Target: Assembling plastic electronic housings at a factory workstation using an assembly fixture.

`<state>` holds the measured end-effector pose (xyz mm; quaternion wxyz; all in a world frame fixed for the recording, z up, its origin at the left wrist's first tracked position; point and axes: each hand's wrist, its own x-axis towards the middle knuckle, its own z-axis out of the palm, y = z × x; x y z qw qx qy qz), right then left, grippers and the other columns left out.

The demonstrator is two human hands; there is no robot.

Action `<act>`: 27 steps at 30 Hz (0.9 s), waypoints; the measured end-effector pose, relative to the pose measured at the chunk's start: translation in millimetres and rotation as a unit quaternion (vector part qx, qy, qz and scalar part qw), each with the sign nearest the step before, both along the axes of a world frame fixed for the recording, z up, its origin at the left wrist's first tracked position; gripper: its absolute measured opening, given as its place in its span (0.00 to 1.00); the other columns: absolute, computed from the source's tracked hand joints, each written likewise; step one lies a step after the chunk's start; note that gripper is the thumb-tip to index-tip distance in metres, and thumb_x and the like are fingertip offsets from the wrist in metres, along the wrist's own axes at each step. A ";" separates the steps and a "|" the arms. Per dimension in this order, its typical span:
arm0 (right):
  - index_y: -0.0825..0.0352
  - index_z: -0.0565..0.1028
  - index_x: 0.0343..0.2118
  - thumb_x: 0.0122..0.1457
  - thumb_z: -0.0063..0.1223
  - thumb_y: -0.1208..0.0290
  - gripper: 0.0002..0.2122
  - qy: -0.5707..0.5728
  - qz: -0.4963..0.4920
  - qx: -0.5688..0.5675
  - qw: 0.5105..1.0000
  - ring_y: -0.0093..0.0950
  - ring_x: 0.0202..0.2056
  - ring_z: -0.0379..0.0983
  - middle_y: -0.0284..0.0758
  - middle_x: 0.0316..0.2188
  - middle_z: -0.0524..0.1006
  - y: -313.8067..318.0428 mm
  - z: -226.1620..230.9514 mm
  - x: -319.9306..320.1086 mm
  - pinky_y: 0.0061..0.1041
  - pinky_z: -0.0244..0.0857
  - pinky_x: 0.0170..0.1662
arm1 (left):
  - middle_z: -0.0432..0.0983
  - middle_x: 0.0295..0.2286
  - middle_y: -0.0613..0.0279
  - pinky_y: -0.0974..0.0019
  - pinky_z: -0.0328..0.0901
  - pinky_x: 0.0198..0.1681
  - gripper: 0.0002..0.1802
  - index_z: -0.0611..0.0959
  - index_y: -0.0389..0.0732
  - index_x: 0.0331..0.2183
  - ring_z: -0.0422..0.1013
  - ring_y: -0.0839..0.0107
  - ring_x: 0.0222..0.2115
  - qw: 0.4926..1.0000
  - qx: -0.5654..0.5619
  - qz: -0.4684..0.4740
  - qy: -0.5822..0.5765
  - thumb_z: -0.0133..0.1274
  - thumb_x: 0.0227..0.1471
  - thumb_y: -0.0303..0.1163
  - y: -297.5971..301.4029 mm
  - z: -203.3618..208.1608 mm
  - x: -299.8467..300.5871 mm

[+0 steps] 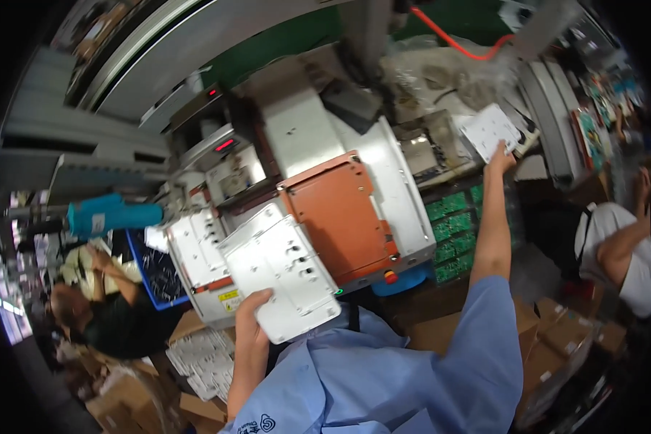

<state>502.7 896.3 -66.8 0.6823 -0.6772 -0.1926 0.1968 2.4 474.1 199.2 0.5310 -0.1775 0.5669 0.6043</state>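
Note:
My left hand point(250, 322) grips a white flat panel point(275, 264) by its lower left edge, thumb on top. This panel has small dark holes and black parts along its right side, and it is tilted in front of an orange-brown fixture plate point(336, 217) on the machine bed. With my arm stretched far to the right, my right hand point(500, 159) is closed on the near edge of a smaller white plate point(490, 132) with small holes. That plate is over the cluttered bench at the right; whether it touches anything beneath is unclear.
Left of the fixture, another white panel point(199, 249) lies on the machine beside a teal cylindrical tool point(116, 215). A blue bin point(155, 278) and a co-worker point(87, 311) are farther left. Green circuit boards point(452, 231) lie in rows at right. Another person point(615, 246) sits beyond cardboard boxes point(557, 333).

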 end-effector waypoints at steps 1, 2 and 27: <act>0.80 0.73 0.37 0.56 0.58 0.62 0.20 0.005 -0.020 0.011 1.000 0.31 0.33 0.75 0.43 0.36 0.78 2.4 -16.8 1.6 0.30 0.71 0.34 | 0.75 0.40 0.50 0.60 0.69 0.48 0.26 0.73 0.30 0.46 0.73 0.58 0.41 0.999 0.025 -0.027 -0.023 0.55 0.40 0.19 2.8 -1.8 1.8; 0.80 0.68 0.43 0.55 0.59 0.61 0.24 0.003 0.002 -0.068 0.998 0.35 0.35 0.75 0.46 0.40 0.75 2.4 -26.2 7.8 0.34 0.71 0.38 | 0.75 0.40 0.51 0.60 0.69 0.47 0.26 0.73 0.30 0.47 0.73 0.59 0.41 0.996 0.051 -0.058 -0.047 0.56 0.41 0.19 4.5 -3.6 2.4; 0.72 0.75 0.39 0.62 0.50 0.68 0.11 -0.051 0.625 -0.152 0.764 0.11 0.30 0.65 0.24 0.27 0.73 -235.4 232.6 -237.8 0.13 0.59 0.34 | 0.54 0.58 0.44 0.53 0.54 0.60 0.35 0.58 0.39 0.60 0.54 0.50 0.59 0.729 0.220 -0.366 0.535 0.52 0.55 0.31 69.5 -40.8 45.2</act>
